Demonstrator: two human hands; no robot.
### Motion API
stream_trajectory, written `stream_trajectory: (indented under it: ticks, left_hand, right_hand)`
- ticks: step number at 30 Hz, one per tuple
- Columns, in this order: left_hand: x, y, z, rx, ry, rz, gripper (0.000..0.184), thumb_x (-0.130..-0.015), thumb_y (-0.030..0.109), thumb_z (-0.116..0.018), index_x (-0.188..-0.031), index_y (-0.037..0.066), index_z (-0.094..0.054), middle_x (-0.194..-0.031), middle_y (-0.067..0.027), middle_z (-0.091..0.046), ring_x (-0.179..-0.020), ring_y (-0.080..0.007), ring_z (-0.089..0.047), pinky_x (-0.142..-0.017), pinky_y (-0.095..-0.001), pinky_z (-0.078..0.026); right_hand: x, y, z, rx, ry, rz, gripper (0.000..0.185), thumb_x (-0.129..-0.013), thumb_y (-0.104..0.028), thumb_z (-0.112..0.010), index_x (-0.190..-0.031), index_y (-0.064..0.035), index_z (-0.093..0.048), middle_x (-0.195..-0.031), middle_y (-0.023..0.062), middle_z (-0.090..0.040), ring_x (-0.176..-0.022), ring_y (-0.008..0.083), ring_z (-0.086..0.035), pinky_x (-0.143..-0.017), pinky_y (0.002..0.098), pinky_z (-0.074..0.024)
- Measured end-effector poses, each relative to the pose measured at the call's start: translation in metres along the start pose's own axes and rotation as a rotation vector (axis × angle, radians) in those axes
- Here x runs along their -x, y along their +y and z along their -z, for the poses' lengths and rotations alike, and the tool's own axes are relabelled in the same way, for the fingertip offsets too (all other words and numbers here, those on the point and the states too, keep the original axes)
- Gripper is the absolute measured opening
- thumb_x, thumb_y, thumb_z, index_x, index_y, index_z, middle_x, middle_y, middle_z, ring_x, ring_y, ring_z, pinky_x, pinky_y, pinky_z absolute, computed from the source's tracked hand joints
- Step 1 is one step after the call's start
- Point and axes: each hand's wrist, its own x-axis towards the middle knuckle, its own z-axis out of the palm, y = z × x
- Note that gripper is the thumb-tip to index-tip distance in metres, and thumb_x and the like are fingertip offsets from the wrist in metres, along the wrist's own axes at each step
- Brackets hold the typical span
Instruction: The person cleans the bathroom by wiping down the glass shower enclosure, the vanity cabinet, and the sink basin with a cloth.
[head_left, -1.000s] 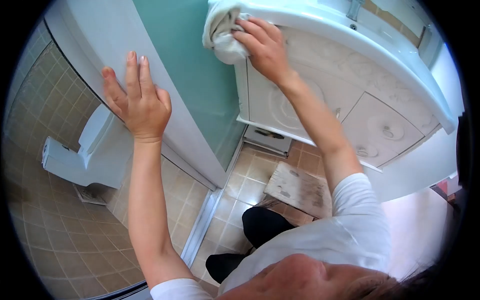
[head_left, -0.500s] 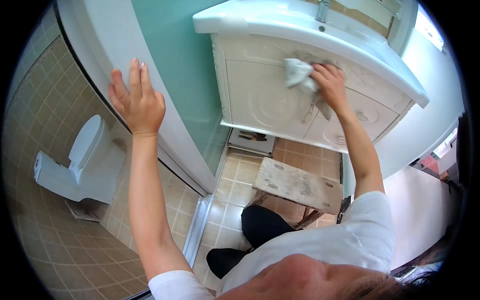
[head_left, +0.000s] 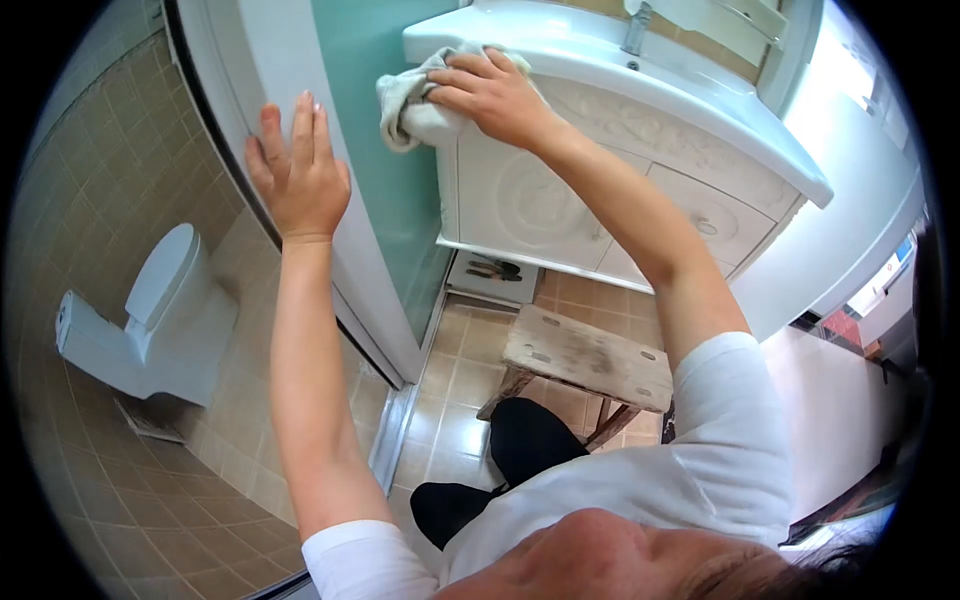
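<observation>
Under the fingers of my right hand is a bunched pale cloth, gripped at the upper left corner of the white vanity cabinet. Part of the cloth hangs out past the cabinet's left edge, in front of the green glass panel. Just above sits the white washbasin with its metal tap. My left hand lies with fingers stretched out against the white door frame, holding nothing.
A worn wooden stool stands on the tiled floor before the cabinet. Some tools lie on a low white surface under it. Through the doorway at left is a white toilet.
My right hand has carried the cloth leftward and up, from the middle of the cabinet front to its upper left corner. My left hand stays on the door frame.
</observation>
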Motion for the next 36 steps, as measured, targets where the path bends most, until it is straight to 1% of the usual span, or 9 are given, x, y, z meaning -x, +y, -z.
stream_trajectory:
  ticks: [5,8,10,19,22,23,26,29,36]
  left_hand:
    - [0.002,-0.001,-0.007,-0.039,0.01,0.002,0.047,-0.069,0.013,-0.057,-0.116,0.016,-0.059,-0.134,0.0058,-0.045,-0.131,-0.0274,-0.029,-0.102,-0.044,-0.024]
    - [0.002,-0.001,-0.007,-0.05,0.018,0.018,0.046,-0.07,0.013,-0.056,-0.116,0.018,-0.059,-0.135,0.0088,-0.043,-0.132,-0.0252,-0.028,-0.102,-0.0434,-0.024]
    - [-0.001,0.001,-0.005,0.079,0.107,-0.026,0.042,-0.071,0.008,-0.052,-0.112,0.001,-0.059,-0.126,-0.0102,-0.051,-0.133,-0.0358,-0.027,-0.106,-0.0488,-0.021]
    - [-0.003,0.002,-0.012,0.08,0.254,-0.047,0.033,-0.07,0.005,-0.052,-0.101,0.004,-0.063,-0.126,-0.0041,-0.052,-0.131,-0.0325,-0.032,-0.102,-0.0459,-0.026]
    - [-0.003,0.003,-0.012,0.043,0.254,-0.049,0.035,-0.069,0.005,-0.052,-0.102,0.004,-0.063,-0.126,-0.0041,-0.051,-0.132,-0.033,-0.031,-0.102,-0.0459,-0.026]
    - [-0.002,0.004,-0.011,0.056,0.251,-0.055,0.035,-0.069,0.005,-0.052,-0.102,0.004,-0.063,-0.126,-0.0041,-0.051,-0.132,-0.033,-0.031,-0.102,-0.0459,-0.026]
    - [-0.004,0.001,-0.006,0.06,0.174,-0.032,0.039,-0.068,0.004,-0.052,-0.106,0.004,-0.062,-0.128,-0.0038,-0.05,-0.132,-0.0337,-0.029,-0.103,-0.0463,-0.025]
    - [-0.004,0.003,0.003,-0.007,0.024,-0.02,0.046,-0.067,0.003,-0.052,-0.112,0.004,-0.059,-0.133,-0.0029,-0.046,-0.134,-0.0344,-0.026,-0.105,-0.0475,-0.022]
    - [0.0,0.004,-0.003,-0.001,0.053,0.002,0.048,-0.069,0.004,-0.051,-0.116,0.005,-0.057,-0.136,-0.0023,-0.043,-0.135,-0.0331,-0.022,-0.107,-0.0482,-0.019]
  right_hand:
    - [0.035,-0.008,-0.09,0.094,-0.317,-0.111,0.031,-0.083,-0.015,-0.048,-0.113,-0.0212,-0.052,-0.138,-0.0066,-0.039,-0.135,0.0196,-0.025,-0.111,0.0459,-0.0194]
    - [0.071,-0.04,-0.116,0.012,-0.338,-0.142,0.033,-0.083,-0.014,-0.049,-0.115,-0.022,-0.05,-0.14,-0.0085,-0.035,-0.136,0.0196,-0.023,-0.11,0.0476,-0.0205]
    - [0.094,-0.06,-0.135,0.036,-0.399,-0.088,0.036,-0.082,-0.014,-0.05,-0.117,-0.0213,-0.049,-0.14,-0.0074,-0.034,-0.136,0.0197,-0.021,-0.109,0.0479,-0.0218]
    - [0.189,-0.162,-0.211,-0.285,-0.752,0.07,0.032,-0.083,-0.015,-0.048,-0.114,-0.0146,-0.055,-0.131,-0.0013,-0.044,-0.134,0.0207,-0.026,-0.105,0.0411,-0.0309]
    - [0.176,-0.178,-0.203,-0.323,-0.91,-0.028,0.034,-0.084,-0.015,-0.046,-0.118,-0.0141,-0.052,-0.131,0.0002,-0.044,-0.136,0.0232,-0.022,-0.108,0.0406,-0.0269]
    - [0.183,-0.178,-0.206,-0.33,-0.7,-0.006,0.026,-0.081,-0.016,-0.051,-0.105,-0.0147,-0.059,-0.124,-0.0004,-0.048,-0.132,0.0209,-0.03,-0.101,0.0338,-0.036]
    - [0.206,-0.158,-0.195,-0.34,-0.75,0.136,0.022,-0.077,-0.017,-0.055,-0.098,-0.0153,-0.063,-0.122,-0.0009,-0.049,-0.127,0.0202,-0.035,-0.099,0.0324,-0.0373]
    - [0.237,-0.138,-0.155,-0.344,-0.77,0.092,0.019,-0.074,-0.018,-0.058,-0.091,-0.016,-0.064,-0.115,-0.0016,-0.05,-0.118,0.0197,-0.041,-0.097,0.0319,-0.0386]
    - [0.353,-0.086,-0.027,-0.232,-0.927,-0.029,0.019,-0.074,-0.017,-0.056,-0.092,-0.0175,-0.062,-0.1,-0.0018,-0.053,-0.106,0.0192,-0.048,-0.089,0.0326,-0.0417]
